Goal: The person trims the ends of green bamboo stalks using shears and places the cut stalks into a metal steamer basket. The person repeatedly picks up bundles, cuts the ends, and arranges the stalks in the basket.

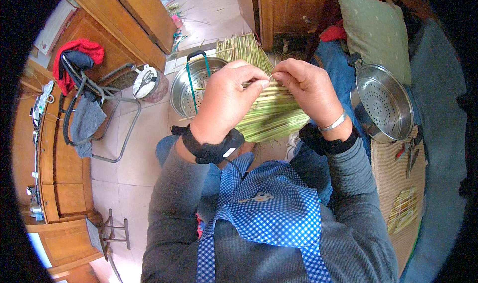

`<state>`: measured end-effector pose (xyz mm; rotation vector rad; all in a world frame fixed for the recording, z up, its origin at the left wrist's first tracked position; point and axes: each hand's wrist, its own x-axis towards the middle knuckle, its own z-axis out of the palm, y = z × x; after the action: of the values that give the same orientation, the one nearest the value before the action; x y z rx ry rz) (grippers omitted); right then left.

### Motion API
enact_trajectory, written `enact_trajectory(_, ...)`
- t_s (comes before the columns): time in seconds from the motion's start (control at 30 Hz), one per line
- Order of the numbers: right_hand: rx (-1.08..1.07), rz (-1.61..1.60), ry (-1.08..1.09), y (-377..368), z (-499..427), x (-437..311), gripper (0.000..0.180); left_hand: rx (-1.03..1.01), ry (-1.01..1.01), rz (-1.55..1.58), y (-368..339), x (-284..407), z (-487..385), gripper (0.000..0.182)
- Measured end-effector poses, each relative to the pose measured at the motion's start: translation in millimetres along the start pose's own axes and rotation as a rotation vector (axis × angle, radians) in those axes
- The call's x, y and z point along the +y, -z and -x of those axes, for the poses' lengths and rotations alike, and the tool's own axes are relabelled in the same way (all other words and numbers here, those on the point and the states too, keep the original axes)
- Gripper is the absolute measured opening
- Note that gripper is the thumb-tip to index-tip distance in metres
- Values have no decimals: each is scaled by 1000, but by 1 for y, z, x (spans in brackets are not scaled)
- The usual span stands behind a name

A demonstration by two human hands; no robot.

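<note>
My left hand (236, 93) and my right hand (307, 85) meet above a bundle of green-yellow plant stalks (274, 122). Thumb and forefinger of each hand are pinched together, and a thin pale strand (271, 76) shows between the fingertips. Whether it is string or plant fibre is too small to tell. Just under the fingers, several stalks lie crosswise. A second spread of stalks (242, 51) fans out on the floor beyond. To the left of my left hand stands a perforated steel steamer pot (180, 92), partly hidden, with a teal-and-black handled tool (191, 85) across it.
Left are a metal-framed chair (129, 133) with a red cloth (84, 49), a tub (158, 90) with scissors (146, 79) on top, and a small stool (108, 232). Right are a steel steamer basket (384, 100), pliers or shears (412, 159), a small stalk mat (402, 212) and a cushion (377, 32).
</note>
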<state>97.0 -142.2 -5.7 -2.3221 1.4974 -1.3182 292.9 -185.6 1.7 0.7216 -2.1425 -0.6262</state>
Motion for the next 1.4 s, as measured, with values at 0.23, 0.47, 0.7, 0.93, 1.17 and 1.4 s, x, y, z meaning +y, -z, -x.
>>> enact_trajectory(0.23, -163, -430, -340, 26, 8, 12, 16, 112, 281, 352, 2, -2, -6, 8)
enact_trajectory(0.47, -26, -485, -322, 18, 17, 15, 14, -56, 215, 237, 5, 7, -12, 10)
enact_trajectory(0.7, -31, -527, -354, 7, 21, 13, 14, -258, 240, 159, -6, 16, -20, 11)
enact_trajectory(0.93, -62, -567, -433, 5, 27, 12, 14, 7, 114, 108, -26, 15, -10, 7)
enact_trajectory(1.17, -55, -452, -379, 7, 25, 16, 21, 37, 193, 285, -33, 9, -4, 6)
enact_trajectory(1.4, -85, -550, -329, 8, 28, 14, 15, -18, 237, 314, -28, 5, -3, 6)
